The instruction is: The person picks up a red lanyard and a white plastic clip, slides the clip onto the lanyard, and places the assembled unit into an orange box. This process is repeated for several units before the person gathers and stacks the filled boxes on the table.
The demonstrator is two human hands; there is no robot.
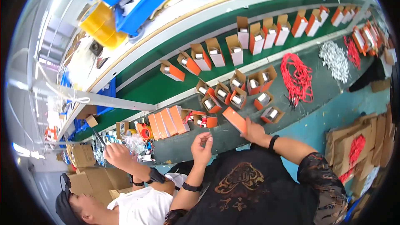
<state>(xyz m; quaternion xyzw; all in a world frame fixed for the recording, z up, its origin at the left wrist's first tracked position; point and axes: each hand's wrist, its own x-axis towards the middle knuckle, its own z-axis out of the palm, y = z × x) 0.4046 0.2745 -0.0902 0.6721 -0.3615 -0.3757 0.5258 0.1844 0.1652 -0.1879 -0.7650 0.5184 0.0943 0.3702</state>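
My right hand [254, 132] is closed around the lower end of an orange and white carton [235, 119], which tilts above the dark bench [225, 140]. Left of it, my left hand [201, 146] is raised over the bench's near edge with loosely bent fingers; nothing shows in it. Beyond the hands, several open-topped cartons [222, 93] stand in a group, white pieces showing inside. Closed orange cartons [166, 123] lean together in a row to the left, beside cartons with red cord [204, 121].
More open cartons [216, 57] line the green ledge behind. Red cords [296, 79] and a pile of white parts [334, 60] lie at the right. A co-worker's hand [118, 155] works at the left. Stacked cardboard [352, 141] stands at right; an upper shelf [200, 8] overhangs.
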